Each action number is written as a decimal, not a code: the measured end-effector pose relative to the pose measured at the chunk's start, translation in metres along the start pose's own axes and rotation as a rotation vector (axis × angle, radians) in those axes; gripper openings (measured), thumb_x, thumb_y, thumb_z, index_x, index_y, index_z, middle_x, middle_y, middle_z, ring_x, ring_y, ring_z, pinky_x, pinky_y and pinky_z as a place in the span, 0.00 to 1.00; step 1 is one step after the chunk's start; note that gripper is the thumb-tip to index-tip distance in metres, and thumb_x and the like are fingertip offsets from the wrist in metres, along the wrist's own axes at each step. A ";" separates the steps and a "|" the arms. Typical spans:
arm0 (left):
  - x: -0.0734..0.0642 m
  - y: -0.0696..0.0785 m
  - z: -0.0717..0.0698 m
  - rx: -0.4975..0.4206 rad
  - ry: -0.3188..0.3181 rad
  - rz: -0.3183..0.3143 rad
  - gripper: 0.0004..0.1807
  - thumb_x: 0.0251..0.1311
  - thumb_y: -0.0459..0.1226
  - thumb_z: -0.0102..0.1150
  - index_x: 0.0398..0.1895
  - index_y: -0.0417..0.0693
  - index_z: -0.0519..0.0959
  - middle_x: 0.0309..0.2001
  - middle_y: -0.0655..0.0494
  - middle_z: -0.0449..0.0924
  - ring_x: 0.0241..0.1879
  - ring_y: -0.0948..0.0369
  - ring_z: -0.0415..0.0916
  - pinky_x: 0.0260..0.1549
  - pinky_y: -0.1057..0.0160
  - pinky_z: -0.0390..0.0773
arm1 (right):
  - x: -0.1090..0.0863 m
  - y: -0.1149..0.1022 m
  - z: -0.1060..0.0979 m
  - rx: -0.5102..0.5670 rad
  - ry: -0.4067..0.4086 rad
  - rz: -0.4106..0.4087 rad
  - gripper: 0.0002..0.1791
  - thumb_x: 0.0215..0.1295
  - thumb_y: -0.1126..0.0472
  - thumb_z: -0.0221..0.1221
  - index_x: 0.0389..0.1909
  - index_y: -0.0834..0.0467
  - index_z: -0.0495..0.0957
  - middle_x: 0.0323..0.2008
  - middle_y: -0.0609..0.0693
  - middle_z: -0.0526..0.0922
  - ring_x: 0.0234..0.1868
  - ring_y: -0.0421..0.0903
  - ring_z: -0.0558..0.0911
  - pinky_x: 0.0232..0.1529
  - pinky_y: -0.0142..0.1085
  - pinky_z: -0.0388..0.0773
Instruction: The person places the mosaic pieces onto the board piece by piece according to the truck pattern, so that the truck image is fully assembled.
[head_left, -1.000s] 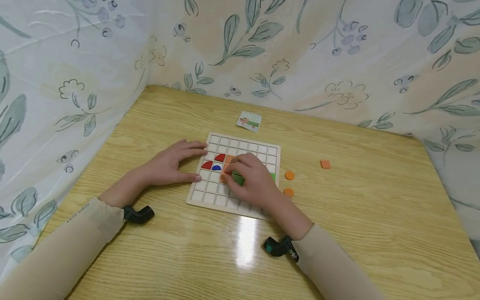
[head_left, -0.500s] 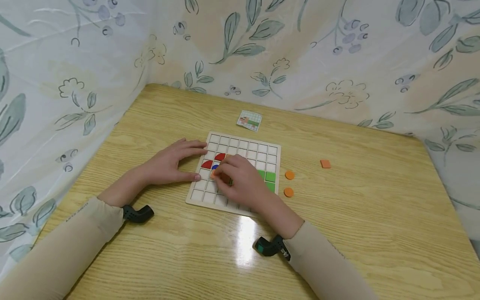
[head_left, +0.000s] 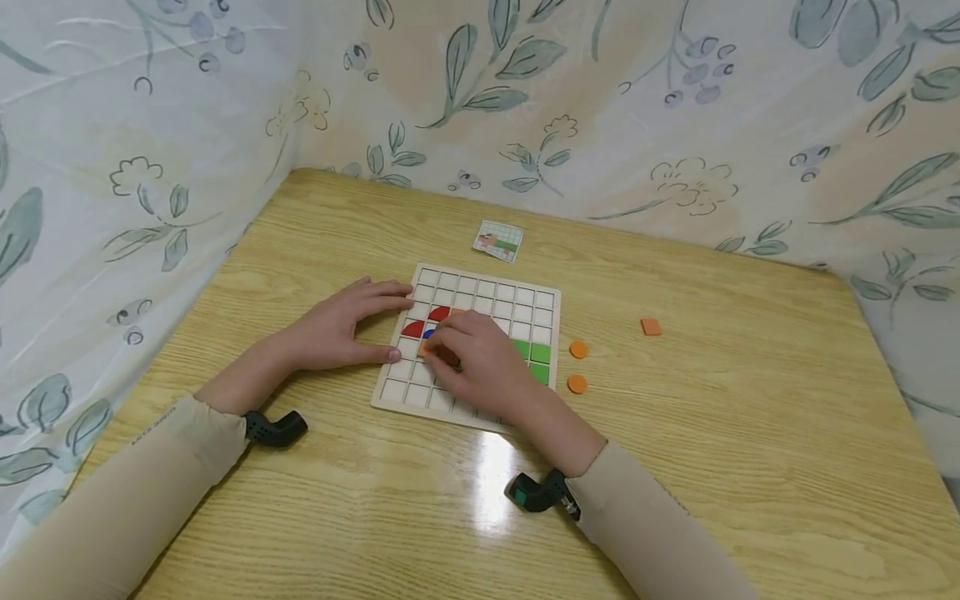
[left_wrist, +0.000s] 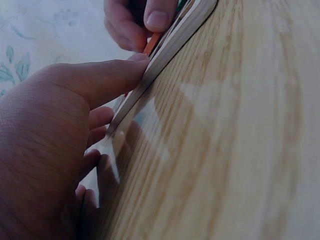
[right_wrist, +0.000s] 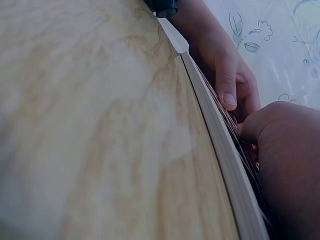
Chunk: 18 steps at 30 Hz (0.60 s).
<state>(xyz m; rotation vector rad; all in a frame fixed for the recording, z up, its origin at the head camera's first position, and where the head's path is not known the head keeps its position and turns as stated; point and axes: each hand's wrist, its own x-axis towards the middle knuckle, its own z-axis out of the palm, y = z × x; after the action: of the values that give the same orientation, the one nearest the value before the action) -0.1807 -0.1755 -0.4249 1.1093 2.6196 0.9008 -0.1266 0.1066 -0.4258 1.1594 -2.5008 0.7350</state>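
Observation:
A square wooden grid board (head_left: 395, 395) lies on the table, with colored tiles in some of its cells. My right hand (head_left: 487, 362) is over the middle of the board and pinches an orange square tile (head_left: 423, 349) at a cell just below a blue half-round piece (head_left: 428, 333). The left wrist view shows this orange tile (left_wrist: 151, 45) tilted, right at the fingertips. Two red quarter-round tiles (head_left: 412, 329) lie beside the blue piece. My left hand (head_left: 337, 329) rests at the board's left edge, thumb and fingers spread apart, thumb tip on the rim.
Green square tiles (head_left: 540, 353) fill cells on the board's right; my right hand hides the tiles between. Two orange discs (head_left: 579, 350) and one loose orange square (head_left: 651, 327) lie right of the board. A picture card (head_left: 498, 240) lies behind it.
My right hand has moved left across the board, and an orange tile now shows at its fingertips below the blue piece. Green tiles on the right came into view. My left hand stays put.

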 end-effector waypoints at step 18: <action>-0.001 0.002 0.000 0.002 -0.007 -0.007 0.42 0.66 0.55 0.76 0.80 0.52 0.75 0.84 0.58 0.62 0.85 0.51 0.52 0.86 0.44 0.41 | -0.001 -0.001 -0.002 -0.008 -0.027 0.005 0.03 0.73 0.59 0.69 0.42 0.54 0.89 0.39 0.44 0.85 0.43 0.45 0.81 0.54 0.40 0.80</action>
<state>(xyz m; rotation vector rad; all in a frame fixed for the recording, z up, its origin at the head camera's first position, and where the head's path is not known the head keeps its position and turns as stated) -0.1787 -0.1756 -0.4239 1.1013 2.6180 0.8912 -0.1253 0.1075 -0.4240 1.1685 -2.5266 0.7140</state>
